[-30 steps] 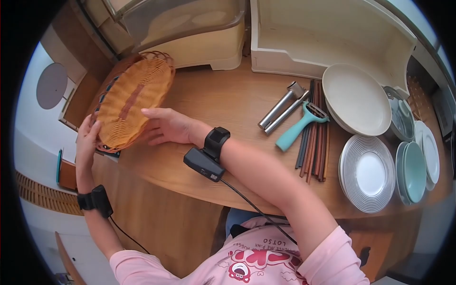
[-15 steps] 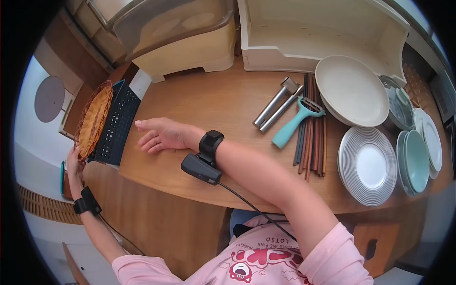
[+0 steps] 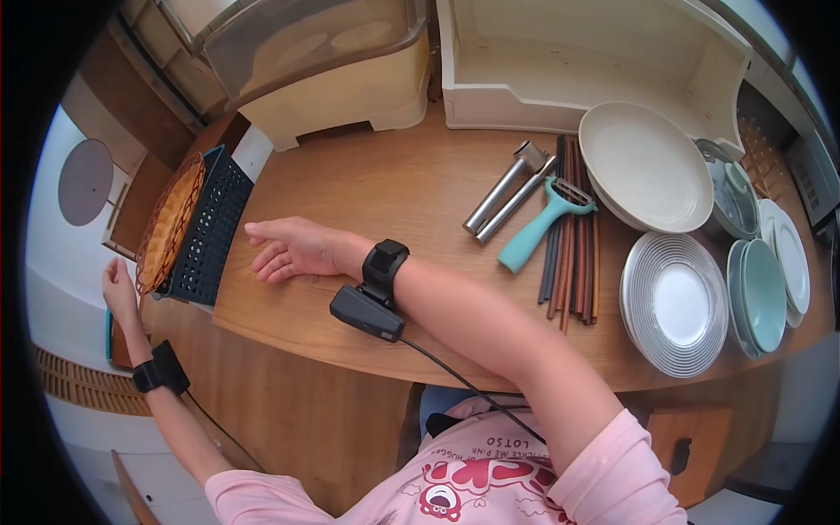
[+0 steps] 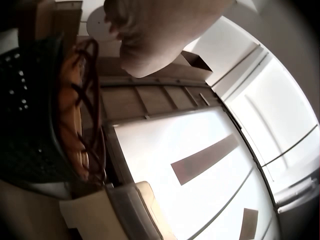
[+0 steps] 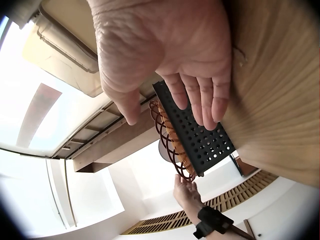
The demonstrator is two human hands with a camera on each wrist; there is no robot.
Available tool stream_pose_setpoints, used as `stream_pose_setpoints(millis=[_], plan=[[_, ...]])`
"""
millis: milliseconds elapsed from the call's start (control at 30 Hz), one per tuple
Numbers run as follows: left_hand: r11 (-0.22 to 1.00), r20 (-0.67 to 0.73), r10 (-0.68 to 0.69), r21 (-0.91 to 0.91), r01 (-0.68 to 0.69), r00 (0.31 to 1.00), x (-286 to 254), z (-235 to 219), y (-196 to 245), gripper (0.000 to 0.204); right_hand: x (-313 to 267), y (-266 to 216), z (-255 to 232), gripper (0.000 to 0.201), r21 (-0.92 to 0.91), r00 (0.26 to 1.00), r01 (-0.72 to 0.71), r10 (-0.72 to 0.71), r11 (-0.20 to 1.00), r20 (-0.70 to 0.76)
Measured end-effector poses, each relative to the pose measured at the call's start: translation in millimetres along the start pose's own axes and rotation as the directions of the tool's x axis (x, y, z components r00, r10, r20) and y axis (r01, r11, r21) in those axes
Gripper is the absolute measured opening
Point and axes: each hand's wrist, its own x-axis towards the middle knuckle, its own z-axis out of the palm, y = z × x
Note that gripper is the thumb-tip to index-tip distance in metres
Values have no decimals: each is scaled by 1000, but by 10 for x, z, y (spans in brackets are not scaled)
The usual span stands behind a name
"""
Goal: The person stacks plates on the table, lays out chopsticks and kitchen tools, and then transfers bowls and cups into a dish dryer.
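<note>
Flanking the black basket [image 3: 210, 236], our left hand [image 3: 121, 290] curls its fingers loosely; our right hand [image 3: 302, 248] relaxes, fingers close, thumb apart.

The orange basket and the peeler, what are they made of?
The orange basket looks like wicker, maybe plastic strands, because its rim criss-crosses in loops. The peeler has a smooth, plastic-looking handle and a grey blade, probably metal.

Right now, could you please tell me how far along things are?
The wicker basket looks set down, standing on edge at the dark basket. Left hand and right hand are empty. The peeler, garlic press and chopsticks lie on the table and may be left.
</note>
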Motion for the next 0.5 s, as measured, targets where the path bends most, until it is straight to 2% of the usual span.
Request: stream_pose_setpoints(millis=[33,100,167,233,367,500], plan=[[1000,1,-3,3,3,1000,-21,29,186,35,-3,-4,8,68,3,1000,2,-2,1000,-1],[987,-20,144,-65,-145,989,-144,90,810,36,-5,5,12,61,6,1000,-6,6,1000,2],[963,-38,223,-148,-227,974,-341,274,1463,35,-3,-1,13,58,-12,1000,-1,0,1000,-16],[937,30,290,-213,-277,957,-507,452,1957,35,-3,3,14,57,-13,1000,-1,1,1000,-20],[908,191,307,-352,-226,932,-585,1040,2410,35,-21,-6,36,55,-49,997,8,-12,999,-72],[902,209,307,-374,-214,929,-385,1630,2553,44,38,57,28,51,-140,994,27,-41,990,-101]])
